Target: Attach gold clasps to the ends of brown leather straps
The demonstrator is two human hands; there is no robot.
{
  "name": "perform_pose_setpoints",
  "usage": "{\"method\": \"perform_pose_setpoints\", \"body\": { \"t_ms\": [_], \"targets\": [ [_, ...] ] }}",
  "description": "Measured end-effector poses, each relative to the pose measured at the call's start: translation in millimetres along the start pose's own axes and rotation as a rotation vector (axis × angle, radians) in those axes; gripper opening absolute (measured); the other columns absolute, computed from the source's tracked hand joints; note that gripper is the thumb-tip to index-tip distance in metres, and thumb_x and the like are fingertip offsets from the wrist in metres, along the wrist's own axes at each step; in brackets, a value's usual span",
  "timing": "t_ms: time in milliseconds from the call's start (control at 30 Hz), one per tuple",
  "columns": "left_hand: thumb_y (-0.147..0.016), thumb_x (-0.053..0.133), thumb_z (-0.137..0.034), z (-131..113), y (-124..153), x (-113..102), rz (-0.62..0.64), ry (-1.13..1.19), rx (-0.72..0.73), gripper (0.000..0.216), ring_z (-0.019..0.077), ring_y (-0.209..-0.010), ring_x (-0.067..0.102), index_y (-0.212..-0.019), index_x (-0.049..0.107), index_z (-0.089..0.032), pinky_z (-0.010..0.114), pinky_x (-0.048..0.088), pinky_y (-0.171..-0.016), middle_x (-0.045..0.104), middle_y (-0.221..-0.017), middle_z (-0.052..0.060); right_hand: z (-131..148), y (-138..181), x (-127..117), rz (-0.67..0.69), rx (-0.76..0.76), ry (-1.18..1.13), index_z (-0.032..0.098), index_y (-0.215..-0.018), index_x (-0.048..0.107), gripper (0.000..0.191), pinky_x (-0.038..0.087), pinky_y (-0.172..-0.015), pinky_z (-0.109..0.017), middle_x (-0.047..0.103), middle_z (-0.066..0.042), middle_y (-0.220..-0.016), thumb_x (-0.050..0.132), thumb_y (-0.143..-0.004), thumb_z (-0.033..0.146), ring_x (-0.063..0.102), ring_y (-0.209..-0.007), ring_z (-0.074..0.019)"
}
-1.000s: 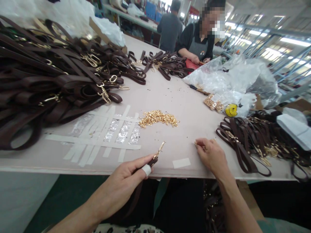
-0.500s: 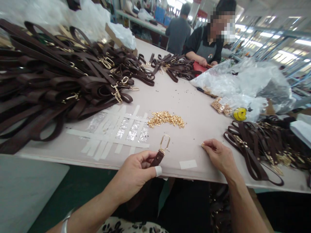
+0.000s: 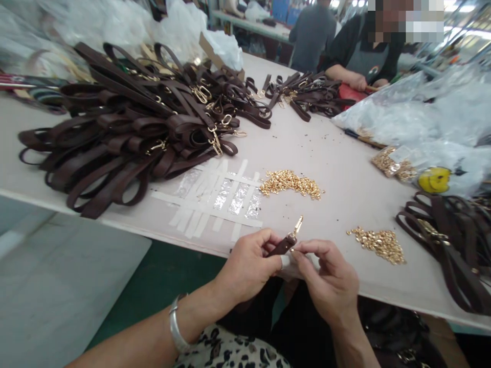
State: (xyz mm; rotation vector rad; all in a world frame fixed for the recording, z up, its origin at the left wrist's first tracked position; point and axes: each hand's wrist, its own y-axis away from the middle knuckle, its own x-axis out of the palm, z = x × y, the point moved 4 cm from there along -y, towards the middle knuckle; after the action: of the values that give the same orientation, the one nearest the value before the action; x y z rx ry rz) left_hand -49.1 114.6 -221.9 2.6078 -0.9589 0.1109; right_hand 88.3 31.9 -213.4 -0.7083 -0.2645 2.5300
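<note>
My left hand (image 3: pixel 245 266) grips the end of a dark brown leather strap (image 3: pixel 283 246) that carries a gold clasp (image 3: pixel 297 225) at its tip. My right hand (image 3: pixel 330 278) is pinched against the same strap end from the right, its fingers closed on it. Both hands hover at the near edge of the beige table (image 3: pixel 330 168). A small heap of gold rivets (image 3: pixel 378 243) lies just right of my hands, and a longer heap of gold rivets (image 3: pixel 290 182) lies beyond them.
A big pile of brown straps (image 3: pixel 126 128) covers the left of the table, more straps (image 3: pixel 448 235) lie at the right. Tape strips (image 3: pixel 215 199) are stuck near the front edge. Plastic bags (image 3: pixel 414 117) sit at the right. Across the table a person's hand (image 3: pixel 358 82) works on other straps.
My right hand has left the table surface and come left to the strap end held by my left hand. The view has shifted, showing a second rivet heap.
</note>
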Motion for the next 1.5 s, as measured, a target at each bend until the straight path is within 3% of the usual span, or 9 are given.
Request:
{"method": "perform_pose_setpoints", "body": {
  "t_ms": [300,467,667,800,967,1100,1200,1400,1500],
  "targets": [
    [-0.082,0.065,-0.023,4.3,1.9,0.9,-0.036,-0.116,0.141,0.009,0.0147,-0.076,0.062,-0.09,0.068,-0.019,0.026,0.049,-0.071,0.069,-0.083,0.0,19.4,-1.6,4.3,0.014,-0.168,0.237,0.028,-0.095,0.063,0.014,0.053,-0.073,-0.028,0.07,0.001,-0.089,0.063,-0.087,0.017,0.068,-0.081,-0.0168],
    [-0.083,0.061,-0.013,-0.3,6.6,0.1,-0.074,-0.338,0.253,0.014,0.0146,-0.078,0.061,-0.09,0.069,-0.021,0.026,0.046,-0.075,0.069,-0.084,-0.001,21.7,4.3,3.0,-0.055,-0.135,0.272,0.028,-0.092,0.065,0.009,0.055,-0.068,-0.028,0.072,0.0,-0.086,0.065,-0.086,0.021,0.069,-0.077,-0.0179],
    [-0.083,0.061,-0.012,-5.2,8.5,0.1,-0.041,-0.403,0.311,0.012,0.0143,-0.077,0.06,-0.089,0.069,-0.02,0.025,0.044,-0.074,0.068,-0.082,-0.001,2.1,5.8,4.8,-0.1,0.218,-0.114,0.023,-0.101,0.059,0.026,0.057,-0.07,-0.031,0.069,-0.003,-0.089,0.073,-0.079,0.028,0.068,-0.079,-0.0181],
    [-0.085,0.066,-0.03,-0.5,8.4,0.1,0.043,-0.288,0.231,0.013,0.0158,-0.079,0.061,-0.091,0.07,-0.019,0.026,0.046,-0.074,0.07,-0.085,0.001,-6.9,4.1,9.4,-0.025,0.373,-0.381,0.024,-0.113,0.053,0.043,0.059,-0.071,-0.03,0.069,-0.003,-0.092,0.076,-0.077,0.027,0.068,-0.083,-0.0176],
    [-0.086,0.064,-0.032,-2.0,7.2,1.1,0.058,-0.181,0.126,0.015,0.0139,-0.071,0.06,-0.09,0.07,-0.019,0.022,0.047,-0.065,0.069,-0.079,-0.001,-10.3,13.8,11.4,-0.078,0.449,-0.54,0.025,-0.112,0.055,0.037,0.059,-0.068,-0.026,0.069,-0.001,-0.089,0.074,-0.081,0.029,0.068,-0.079,-0.0157],
    [-0.089,0.061,-0.03,-8.5,9.0,4.0,0.032,-0.317,0.204,0.012,0.0165,-0.084,0.065,-0.092,0.07,-0.024,0.023,0.048,-0.078,0.072,-0.089,-0.002,0.9,20.8,19.1,-0.012,0.445,-0.674,0.024,-0.115,0.062,0.034,0.056,-0.087,-0.033,0.07,-0.006,-0.111,0.072,-0.083,0.032,0.067,-0.101,-0.0212],
    [-0.088,0.062,-0.035,-2.7,8.1,4.7,-0.009,-0.41,0.271,0.014,0.0191,-0.087,0.067,-0.092,0.07,-0.024,0.024,0.05,-0.08,0.074,-0.093,0.0,10.7,19.3,22.2,0.065,0.386,-0.669,0.023,-0.108,0.071,0.025,0.052,-0.093,-0.036,0.072,-0.005,-0.107,0.07,-0.085,0.032,0.067,-0.1,-0.0224],
    [-0.085,0.065,-0.036,5.5,3.0,14.3,-0.143,-0.503,0.365,0.014,0.0224,-0.089,0.068,-0.093,0.069,-0.026,0.027,0.05,-0.082,0.073,-0.096,0.002,3.3,16.3,23.1,-0.021,0.45,-0.777,0.025,-0.101,0.077,0.024,0.052,-0.094,-0.036,0.075,-0.002,-0.101,0.074,-0.079,0.035,0.068,-0.098,-0.0231],
    [-0.091,0.056,-0.031,-6.7,9.7,28.3,-0.085,-0.509,0.39,0.015,0.0219,-0.095,0.066,-0.099,0.067,-0.026,0.029,0.05,-0.085,0.071,-0.101,0.004,-6.3,23.2,23.3,-0.119,0.55,-0.892,0.023,-0.099,0.077,0.03,0.051,-0.097,-0.04,0.075,-0.006,-0.104,0.077,-0.076,0.042,0.068,-0.103,-0.0256]
  ]
}}
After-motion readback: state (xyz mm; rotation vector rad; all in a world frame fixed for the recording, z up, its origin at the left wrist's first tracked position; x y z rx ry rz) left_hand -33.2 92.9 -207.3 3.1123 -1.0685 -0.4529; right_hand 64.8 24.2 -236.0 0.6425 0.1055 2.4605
